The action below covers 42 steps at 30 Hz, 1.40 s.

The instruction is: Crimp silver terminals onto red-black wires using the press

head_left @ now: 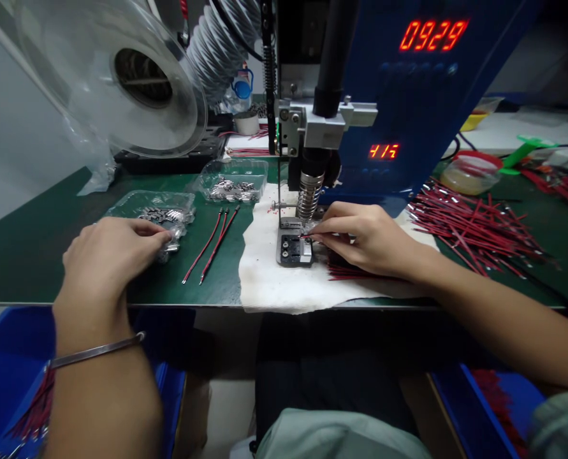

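My right hand (363,239) pinches the end of a thin red wire (307,236) and holds it at the small metal fixture (293,248) under the machine's ribbed head (309,191). More red wires (345,273) lie under that hand on the white cloth (284,280). My left hand (111,255) rests curled on the green table, fingertips closed on a small metal part (169,244) at the edge of a clear tray (154,210) of such parts. A thin metal bangle (97,349) circles my left wrist.
Three red wires (214,242) lie loose between tray and cloth. A second clear tray (231,182) of metal parts sits behind. A large heap of red wires (475,226) spreads at right. The blue machine (408,95) shows red digits. Blue bins (6,370) sit below the table edge.
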Motion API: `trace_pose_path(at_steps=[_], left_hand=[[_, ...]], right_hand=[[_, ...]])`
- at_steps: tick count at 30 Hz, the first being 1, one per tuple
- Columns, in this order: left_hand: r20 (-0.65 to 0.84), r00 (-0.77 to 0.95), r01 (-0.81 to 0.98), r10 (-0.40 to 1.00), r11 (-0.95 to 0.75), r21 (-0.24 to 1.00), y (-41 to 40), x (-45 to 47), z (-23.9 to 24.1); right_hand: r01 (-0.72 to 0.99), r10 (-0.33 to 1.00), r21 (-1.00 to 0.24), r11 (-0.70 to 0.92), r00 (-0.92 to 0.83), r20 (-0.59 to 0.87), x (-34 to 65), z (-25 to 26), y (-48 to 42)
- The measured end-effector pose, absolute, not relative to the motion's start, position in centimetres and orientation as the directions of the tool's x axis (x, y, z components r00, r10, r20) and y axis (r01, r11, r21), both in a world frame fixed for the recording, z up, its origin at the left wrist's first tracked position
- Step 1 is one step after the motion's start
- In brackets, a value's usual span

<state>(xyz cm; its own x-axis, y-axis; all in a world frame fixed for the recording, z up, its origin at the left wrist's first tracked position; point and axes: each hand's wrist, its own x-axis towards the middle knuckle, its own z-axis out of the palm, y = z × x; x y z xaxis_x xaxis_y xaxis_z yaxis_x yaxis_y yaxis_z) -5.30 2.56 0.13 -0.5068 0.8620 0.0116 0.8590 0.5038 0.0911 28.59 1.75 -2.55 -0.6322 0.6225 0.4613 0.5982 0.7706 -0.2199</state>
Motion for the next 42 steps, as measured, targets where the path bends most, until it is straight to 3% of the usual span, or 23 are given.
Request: trace_pose_path(at_steps=[42], left_hand=[[0.040,-0.482,0.873,0.875,0.476,0.104,2.26,-5.14,-0.01]], right_hand=[[0.593,0.622,-0.230,0.772,-0.630,0.464,28.54,-2.52,1.76]])
